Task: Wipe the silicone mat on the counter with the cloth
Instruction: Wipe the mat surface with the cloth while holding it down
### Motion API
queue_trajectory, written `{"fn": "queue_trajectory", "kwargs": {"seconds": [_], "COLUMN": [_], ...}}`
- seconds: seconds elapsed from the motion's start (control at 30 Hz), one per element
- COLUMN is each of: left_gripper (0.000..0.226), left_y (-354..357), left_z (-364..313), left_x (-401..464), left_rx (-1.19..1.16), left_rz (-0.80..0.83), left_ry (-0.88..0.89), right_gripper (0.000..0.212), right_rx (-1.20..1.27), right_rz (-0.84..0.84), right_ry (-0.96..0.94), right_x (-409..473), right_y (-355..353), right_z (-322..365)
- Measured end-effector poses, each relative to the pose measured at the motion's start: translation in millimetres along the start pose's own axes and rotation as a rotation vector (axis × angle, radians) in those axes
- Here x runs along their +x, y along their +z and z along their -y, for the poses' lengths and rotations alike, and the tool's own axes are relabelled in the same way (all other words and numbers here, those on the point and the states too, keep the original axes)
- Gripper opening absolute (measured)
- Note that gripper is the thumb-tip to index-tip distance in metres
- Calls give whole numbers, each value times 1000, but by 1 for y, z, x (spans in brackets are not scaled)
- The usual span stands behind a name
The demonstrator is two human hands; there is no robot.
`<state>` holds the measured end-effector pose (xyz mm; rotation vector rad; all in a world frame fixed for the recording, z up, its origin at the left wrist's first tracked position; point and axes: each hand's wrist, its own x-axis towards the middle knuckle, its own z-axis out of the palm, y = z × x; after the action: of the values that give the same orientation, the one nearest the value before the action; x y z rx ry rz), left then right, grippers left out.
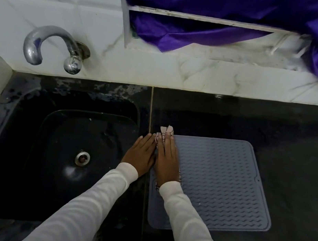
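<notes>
A: What is seen, from the biggest thing down?

B: A dark polished stone counter (277,125) is seen, with a black glossy sink (63,147) set into it at the left. A grey-blue square silicone mat with wavy ridges (225,184) is laid flat on the counter, just right of the sink.

A: And the cloth?

B: A small pale cloth with dark stitching (164,133) is pressed onto the mat's left edge. It is pinned under the right hand (166,162), whose fingers are laid out straight, nothing being clenched. The left hand (140,154) is laid flat beside it, touching the cloth's near side, at the counter's seam.

A: How much has been wiped?

B: That cannot be told from the surface. The cloth is judged to be at the left margin, so the wide ridged area to the right appears left to cover.
</notes>
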<state>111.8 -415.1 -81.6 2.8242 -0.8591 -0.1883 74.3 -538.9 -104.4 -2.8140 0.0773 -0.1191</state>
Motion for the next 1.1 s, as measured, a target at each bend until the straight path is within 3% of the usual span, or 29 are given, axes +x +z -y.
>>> {"fn": "queue_trajectory", "kwargs": {"seconds": [0.2,0.4,0.67,0.8,1.1], "left_gripper": [60,73,71,82,65], "left_y": [4,7,5,7,8], "left_z": [-10,-16,-31,-40,-53], "left_x": [1,4,4,6,11], "left_rx": [44,87,82,60,70], "left_rz": [55,107,118,103,79], "left_ry": [-92,-162,-248,-289,-370], "right_gripper": [69,73,70,66,61], "right_rx": [-9,-134,-264,-255,-223], "right_rz": [21,64,157,173,158], "right_ry": [32,-14,-22,-3,117], "right_x": [-1,7,10,11,8], "right_y": [-7,-28,-58,-78,-116], "right_z": [4,-15,-78,-125,-215]}}
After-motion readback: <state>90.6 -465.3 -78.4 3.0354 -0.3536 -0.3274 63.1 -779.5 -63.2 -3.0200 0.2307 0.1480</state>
